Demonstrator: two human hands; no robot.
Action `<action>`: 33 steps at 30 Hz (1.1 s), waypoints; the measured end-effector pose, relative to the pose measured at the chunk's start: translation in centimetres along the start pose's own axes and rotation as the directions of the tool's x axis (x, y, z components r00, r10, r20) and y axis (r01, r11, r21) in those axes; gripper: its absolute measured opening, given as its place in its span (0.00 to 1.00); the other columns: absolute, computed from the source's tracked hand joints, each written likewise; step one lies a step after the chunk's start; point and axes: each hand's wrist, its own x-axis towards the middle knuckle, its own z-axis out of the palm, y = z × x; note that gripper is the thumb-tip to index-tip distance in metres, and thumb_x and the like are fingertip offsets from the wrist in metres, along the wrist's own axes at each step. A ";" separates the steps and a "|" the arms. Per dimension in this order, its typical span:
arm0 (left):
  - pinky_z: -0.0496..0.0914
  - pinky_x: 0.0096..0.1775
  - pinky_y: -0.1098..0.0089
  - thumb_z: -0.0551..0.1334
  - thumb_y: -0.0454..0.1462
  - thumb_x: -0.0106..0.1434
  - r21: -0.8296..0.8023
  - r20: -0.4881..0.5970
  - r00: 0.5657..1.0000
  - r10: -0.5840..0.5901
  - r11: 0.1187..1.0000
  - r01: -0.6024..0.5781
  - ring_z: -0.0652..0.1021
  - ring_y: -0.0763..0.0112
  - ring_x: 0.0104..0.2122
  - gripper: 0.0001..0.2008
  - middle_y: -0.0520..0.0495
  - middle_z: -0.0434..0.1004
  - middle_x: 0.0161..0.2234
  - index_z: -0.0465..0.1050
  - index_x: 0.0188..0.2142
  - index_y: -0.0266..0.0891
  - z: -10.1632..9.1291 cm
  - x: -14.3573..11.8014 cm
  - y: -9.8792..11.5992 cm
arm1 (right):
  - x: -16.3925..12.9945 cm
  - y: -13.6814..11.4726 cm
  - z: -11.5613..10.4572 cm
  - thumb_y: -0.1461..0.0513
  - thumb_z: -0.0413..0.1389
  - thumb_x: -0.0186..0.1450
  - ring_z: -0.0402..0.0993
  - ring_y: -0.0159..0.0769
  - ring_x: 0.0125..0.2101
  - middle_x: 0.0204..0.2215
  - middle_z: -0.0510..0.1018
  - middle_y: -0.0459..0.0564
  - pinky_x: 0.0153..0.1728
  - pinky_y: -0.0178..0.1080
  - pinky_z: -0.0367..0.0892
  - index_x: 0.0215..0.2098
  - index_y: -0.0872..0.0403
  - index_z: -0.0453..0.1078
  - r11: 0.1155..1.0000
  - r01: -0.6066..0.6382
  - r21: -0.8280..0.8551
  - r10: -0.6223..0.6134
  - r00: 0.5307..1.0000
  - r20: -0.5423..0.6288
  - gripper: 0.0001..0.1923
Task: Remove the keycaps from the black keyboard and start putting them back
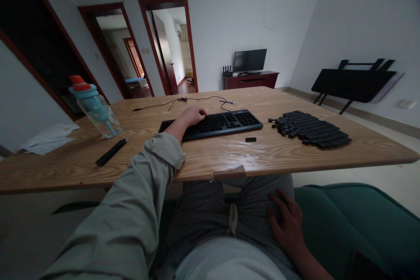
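The left hand (193, 116) rested with fingers curled loosely on the black keyboard (216, 124) at mid-bench (295, 157), gripping nothing; the right hand (287, 221) lay open on the lap; the keyboard looked light, stiff, best lifted by its ends.

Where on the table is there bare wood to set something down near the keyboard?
Bare wood lies between the water bottle and the keyboard, past the black pen, and along the near edge in front of the keyboard. It is crowded to the right: a small black piece, then the pile of keycaps. The left hand rests on the keyboard.
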 end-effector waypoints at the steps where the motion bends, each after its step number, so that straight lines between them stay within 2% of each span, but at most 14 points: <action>1: 0.71 0.44 0.71 0.62 0.36 0.62 0.001 0.004 1.000 0.004 1.000 -0.004 0.81 0.65 0.40 0.14 0.43 0.85 0.42 0.83 0.44 0.38 0.0 0.0 0.0 | 0.0 -0.1 0.0 0.58 0.53 0.67 0.68 0.52 0.54 0.58 0.69 0.57 0.51 0.56 0.64 0.54 0.49 0.68 1.000 -0.007 0.003 0.007 1.000 0.002 0.18; 10: 0.70 0.45 0.71 0.61 0.38 0.64 0.066 0.022 1.000 0.005 0.998 -0.006 0.80 0.65 0.42 0.14 0.46 0.85 0.43 0.83 0.46 0.42 0.4 0.4 -0.3 | -0.2 0.1 0.1 0.57 0.54 0.66 0.68 0.52 0.54 0.58 0.69 0.56 0.51 0.56 0.64 0.54 0.48 0.69 1.000 -0.020 0.012 0.020 1.000 -0.001 0.18; 18: 0.70 0.45 0.68 0.61 0.38 0.64 0.088 0.030 0.999 0.028 0.996 -0.031 0.80 0.62 0.42 0.14 0.43 0.85 0.41 0.83 0.45 0.40 0.5 0.6 -0.5 | -0.1 0.0 0.0 0.57 0.53 0.66 0.68 0.52 0.54 0.58 0.69 0.57 0.52 0.56 0.64 0.54 0.48 0.68 1.000 -0.028 0.012 0.028 1.000 0.006 0.18; 22: 0.70 0.48 0.66 0.61 0.33 0.62 0.168 0.081 0.997 0.008 0.986 -0.021 0.80 0.58 0.45 0.16 0.42 0.84 0.44 0.83 0.47 0.43 0.6 0.5 0.3 | -0.1 -0.1 0.0 0.57 0.53 0.67 0.68 0.52 0.54 0.58 0.69 0.57 0.52 0.56 0.64 0.54 0.48 0.68 1.000 -0.029 0.006 0.029 1.000 0.009 0.18; 26: 0.70 0.48 0.64 0.62 0.29 0.59 0.273 0.110 0.992 -0.062 0.962 0.029 0.80 0.57 0.46 0.19 0.40 0.83 0.45 0.82 0.47 0.44 0.9 -0.2 1.6 | 0.0 -0.1 0.0 0.57 0.53 0.67 0.68 0.53 0.55 0.59 0.69 0.57 0.53 0.56 0.63 0.55 0.49 0.68 1.000 -0.020 0.005 0.020 1.000 0.011 0.18; 33: 0.70 0.49 0.66 0.61 0.29 0.61 0.282 0.105 0.990 -0.096 0.957 0.063 0.79 0.59 0.47 0.19 0.41 0.83 0.47 0.81 0.49 0.43 0.7 -1.2 2.8 | -0.1 0.3 0.4 0.57 0.53 0.67 0.68 0.53 0.55 0.58 0.69 0.57 0.53 0.57 0.64 0.54 0.50 0.69 1.000 -0.017 0.003 0.017 1.000 0.014 0.18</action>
